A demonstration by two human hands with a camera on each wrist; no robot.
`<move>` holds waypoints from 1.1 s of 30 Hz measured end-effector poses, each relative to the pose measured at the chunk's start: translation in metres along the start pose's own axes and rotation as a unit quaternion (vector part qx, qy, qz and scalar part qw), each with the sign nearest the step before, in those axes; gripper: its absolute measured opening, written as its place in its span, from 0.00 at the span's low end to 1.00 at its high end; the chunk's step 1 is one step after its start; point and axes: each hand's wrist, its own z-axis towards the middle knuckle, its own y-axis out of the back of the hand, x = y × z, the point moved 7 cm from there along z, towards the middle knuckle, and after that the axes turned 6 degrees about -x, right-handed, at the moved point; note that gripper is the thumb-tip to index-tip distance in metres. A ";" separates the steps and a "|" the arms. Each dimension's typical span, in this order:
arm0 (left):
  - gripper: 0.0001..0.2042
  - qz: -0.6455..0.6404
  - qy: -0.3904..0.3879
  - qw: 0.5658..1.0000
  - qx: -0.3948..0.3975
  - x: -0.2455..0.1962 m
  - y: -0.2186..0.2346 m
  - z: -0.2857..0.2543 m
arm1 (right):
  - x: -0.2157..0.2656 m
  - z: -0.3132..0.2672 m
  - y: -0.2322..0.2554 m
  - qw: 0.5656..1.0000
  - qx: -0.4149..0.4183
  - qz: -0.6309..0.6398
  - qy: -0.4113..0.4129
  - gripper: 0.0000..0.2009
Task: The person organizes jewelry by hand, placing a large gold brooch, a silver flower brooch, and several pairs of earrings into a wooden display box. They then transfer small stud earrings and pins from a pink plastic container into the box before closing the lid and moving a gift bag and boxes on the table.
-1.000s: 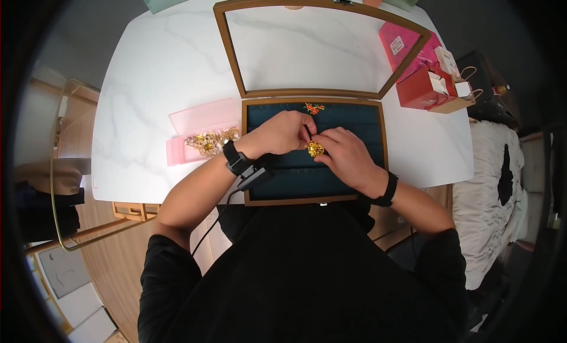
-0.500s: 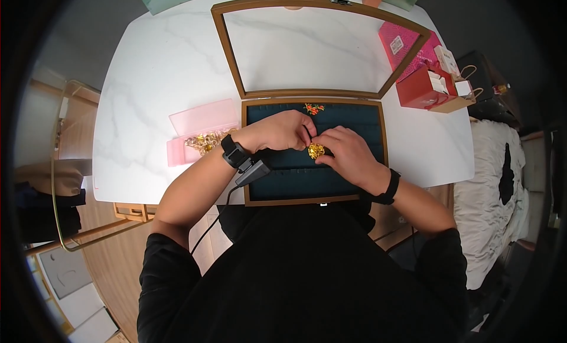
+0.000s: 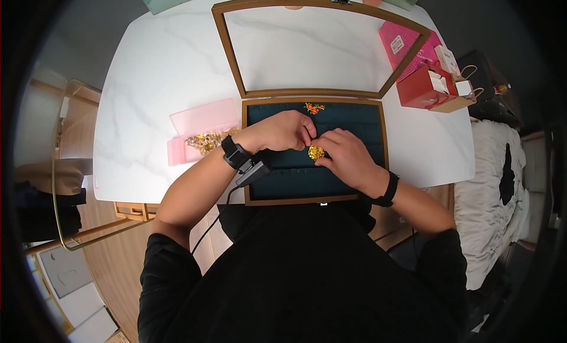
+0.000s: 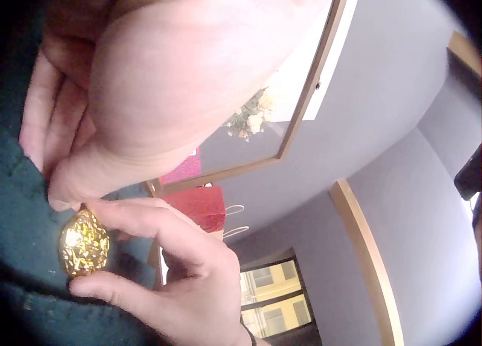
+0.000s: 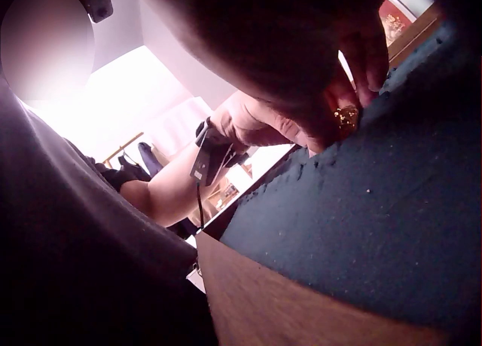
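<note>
My right hand [image 3: 348, 157] pinches a round, shiny gold ornament [image 4: 84, 244] with a crinkled surface between thumb and index finger. It is held close over the dark green velvet lining [image 3: 348, 186] of a wooden display case [image 3: 244, 177]. Beside it my left hand [image 3: 282, 132] bends down to the velvet, its thumb tip right at the ornament's upper edge in the left wrist view. I cannot tell whether the left fingers grip anything, as the hand hides what lies under them. Farther back in the case, a red and orange flower-shaped ornament [image 3: 314, 109] lies on the velvet.
The glass lid [image 3: 236, 71] stands raised at the back of the case. To the left, an open pink box [image 3: 176, 151] holds several gold pieces [image 3: 207, 142]. A red paper bag [image 3: 416, 90] and a pink box [image 3: 390, 38] stand at the right on the white marbled table [image 3: 136, 106].
Both hands stay at nearly the same spot. The gold ornament has turned slightly in the right fingers, and the left wrist has shifted a little.
</note>
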 end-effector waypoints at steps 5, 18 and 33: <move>0.18 0.011 0.007 1.000 -0.005 0.000 0.001 0.001 | 0.002 0.000 0.001 1.000 -0.001 -0.003 0.011 0.20; 0.16 0.036 -0.014 0.999 -0.017 -0.009 0.001 -0.004 | -0.007 -0.001 0.011 0.999 -0.025 0.034 -0.029 0.22; 0.15 0.128 -0.039 0.988 -0.081 -0.016 -0.007 -0.005 | -0.008 0.000 0.005 0.999 0.002 0.029 -0.018 0.16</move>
